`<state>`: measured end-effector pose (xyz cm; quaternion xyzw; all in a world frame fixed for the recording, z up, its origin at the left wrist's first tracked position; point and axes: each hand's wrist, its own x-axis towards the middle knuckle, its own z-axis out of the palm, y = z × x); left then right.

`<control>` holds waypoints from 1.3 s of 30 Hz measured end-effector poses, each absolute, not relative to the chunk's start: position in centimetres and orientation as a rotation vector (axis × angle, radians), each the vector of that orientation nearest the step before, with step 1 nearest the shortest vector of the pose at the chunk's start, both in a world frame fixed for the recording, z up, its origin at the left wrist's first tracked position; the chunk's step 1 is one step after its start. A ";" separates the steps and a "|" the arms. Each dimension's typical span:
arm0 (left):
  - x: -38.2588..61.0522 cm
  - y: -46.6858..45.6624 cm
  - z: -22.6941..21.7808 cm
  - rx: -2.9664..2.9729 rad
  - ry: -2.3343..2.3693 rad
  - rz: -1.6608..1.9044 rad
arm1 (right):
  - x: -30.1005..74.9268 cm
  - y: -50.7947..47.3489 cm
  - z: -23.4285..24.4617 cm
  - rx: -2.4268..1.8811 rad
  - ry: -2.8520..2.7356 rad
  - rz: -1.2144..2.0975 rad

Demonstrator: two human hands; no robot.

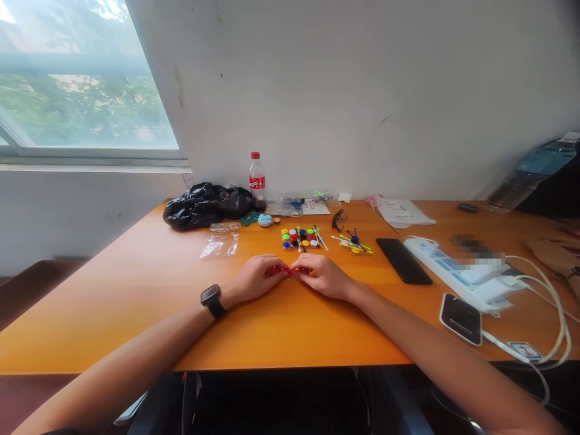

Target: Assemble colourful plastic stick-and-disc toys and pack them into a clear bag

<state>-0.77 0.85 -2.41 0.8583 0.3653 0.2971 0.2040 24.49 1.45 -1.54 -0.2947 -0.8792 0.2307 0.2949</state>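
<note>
My left hand [256, 277] and my right hand [321, 275] rest together on the orange table [149, 290], fingers curled and pinching a small red plastic piece [289, 272] between them. A black watch [212, 300] sits on my left wrist. Just beyond my hands lies a cluster of coloured discs and thin sticks [302, 237]. To its right stands a small built figure of sticks and connectors [354, 243].
A black bag [203, 205], a cola bottle [257, 179] and an empty clear bag [222, 240] lie at the back left. Glasses [338, 219], papers [401, 212], a black phone [403, 260], a white power strip [453, 272] with cables and a second phone [461, 318] are at right.
</note>
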 end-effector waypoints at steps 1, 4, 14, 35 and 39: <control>-0.8 0.8 -2.4 2.396 1.021 0.831 | 24.5 1.4 -1.5 -0.788 -2.339 0.616; -0.8 0.8 -2.4 2.401 1.018 0.837 | 24.4 1.4 -1.5 -0.787 -2.330 0.630; -0.6 0.6 -2.2 2.420 1.025 0.816 | 24.5 1.5 -1.3 -0.769 -2.343 0.614; -0.8 0.9 -2.5 2.426 1.000 0.808 | 24.7 1.6 -1.7 -0.739 -2.320 0.588; -0.8 1.0 -2.6 2.431 0.997 0.814 | 24.7 1.6 -1.7 -0.770 -2.326 0.592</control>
